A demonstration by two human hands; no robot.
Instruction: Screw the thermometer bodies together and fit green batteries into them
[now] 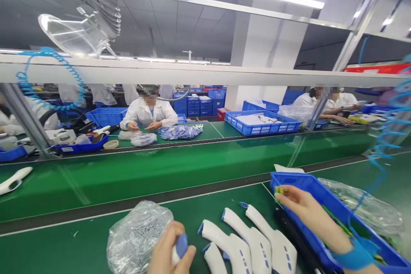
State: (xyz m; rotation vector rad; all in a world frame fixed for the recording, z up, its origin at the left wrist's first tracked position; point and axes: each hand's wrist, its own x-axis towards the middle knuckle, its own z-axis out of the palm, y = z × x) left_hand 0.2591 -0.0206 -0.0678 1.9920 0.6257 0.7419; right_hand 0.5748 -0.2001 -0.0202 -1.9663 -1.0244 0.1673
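Clenched in the left hand, a white casing with a blue end, just beside a clear plastic bag. Pinched in the right hand, a small green part, above a blue tray with more green parts left inside. Already laid out on the green table, four more blue-tipped white casings.
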